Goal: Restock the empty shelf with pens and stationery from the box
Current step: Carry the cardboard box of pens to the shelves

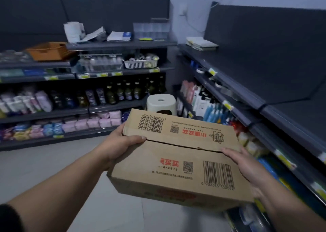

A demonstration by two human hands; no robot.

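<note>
I carry a closed brown cardboard box (178, 154) with barcodes and red print, held in the air in front of me above the floor. My left hand (120, 143) grips its left side, thumb curled over the top flap. My right hand (247, 166) holds the right side, thumb lying on top near the flap seam. The box's contents are hidden. To the right, a dark upper shelf (264, 76) is mostly bare, with a stack of booklets (201, 43) at its far end.
Stocked shelves (70, 108) line the back wall with bottles and packets. A white plastic stool (161, 103) stands in the corner just beyond the box. The right unit's lower shelves (208, 106) hold bottles and packs. Grey tiled floor (44, 164) lies below to the left.
</note>
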